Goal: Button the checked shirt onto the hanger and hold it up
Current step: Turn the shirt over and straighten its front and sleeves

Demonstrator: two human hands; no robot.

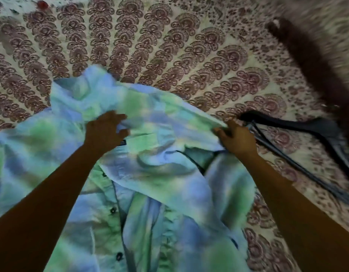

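Nearest the camera, the checked shirt [154, 203] lies rumpled and open on the bed, its blue-and-green cloth spread from the near left edge toward the middle. A row of dark buttons [112, 210] runs along one front edge, and none looks fastened. Two bare forearms reach out over it. The left hand [106, 132] rests on the upper part of the shirt with its fingers curled into a fold of cloth near a small dark label. The right hand [238, 138] pinches the right edge of the raised fabric, thumb and fingers closed on it — together the hands appear to be lifting or spreading the collar end.

Just beyond the right hand, the dark hanger [307, 130] lies flat on the patterned bedsheet [150, 55], beside the shirt and seemingly not yet inside it. A dark blurred strip [303, 61] crosses the far right; what it is cannot be told.

Judged from this, the task is at an early stage — hanger to insert, buttons to close, shirt to raise.
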